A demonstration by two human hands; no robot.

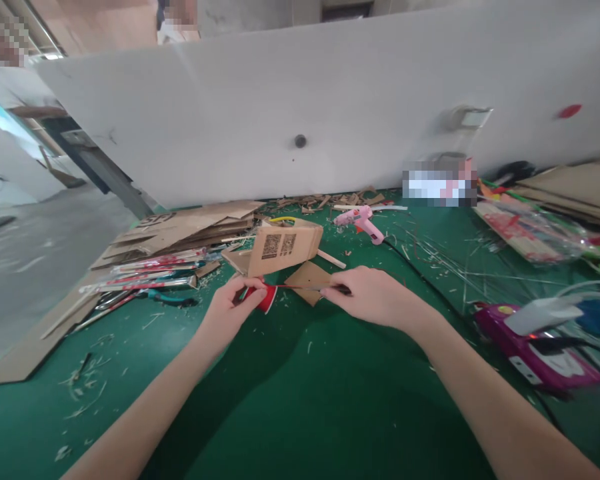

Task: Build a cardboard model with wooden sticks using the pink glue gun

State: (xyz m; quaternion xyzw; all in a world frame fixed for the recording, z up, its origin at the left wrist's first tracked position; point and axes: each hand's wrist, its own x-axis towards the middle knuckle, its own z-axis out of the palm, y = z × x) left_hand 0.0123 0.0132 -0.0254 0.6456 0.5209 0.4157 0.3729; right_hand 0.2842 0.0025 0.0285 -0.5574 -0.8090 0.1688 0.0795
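Note:
My left hand (236, 301) pinches one end of a thin red string (287, 287), which runs taut to the right. Just beside its thumb is a round red object with a pale rim (267, 301), partly hidden by the fingers. My right hand (367, 297) is closed around a slim dark tool with a metallic tip, at the string's other end; its kind is not clear. Behind the hands stands a folded cardboard piece (300, 250) with printed codes on it. A flat cardboard square (307, 279) lies on the table beneath the string.
A pink glue gun (363, 223) lies behind my right hand, its cord trailing right to a purple power strip (535, 353). Stacked cardboard sheets (180, 230), wrapped sticks (150, 270) and teal-handled pliers (167, 298) lie left. A white panel (240, 120) rises behind the table.

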